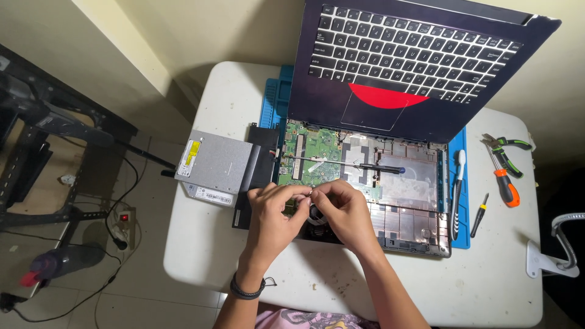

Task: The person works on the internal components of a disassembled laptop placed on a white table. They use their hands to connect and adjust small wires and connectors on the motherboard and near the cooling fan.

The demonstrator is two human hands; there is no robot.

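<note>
An opened laptop base [407,201] lies on a blue mat [272,100] on a white table [487,286], its green circuit board [319,152] exposed. The keyboard panel [414,61] is tilted up behind it. My left hand [272,216] and my right hand [342,210] meet over the near left part of the base, fingertips pinched together on a tiny part too small to identify. A long screwdriver [347,163] with a black handle rests across the board just beyond my hands.
A grey optical drive [214,164] and a black flat battery [259,164] lie left of the laptop. On the right are a white brush [458,183], a small screwdriver [479,214], an orange-handled screwdriver [504,186] and green-handled pliers [509,146]. A power strip [124,222] and cables lie on the floor.
</note>
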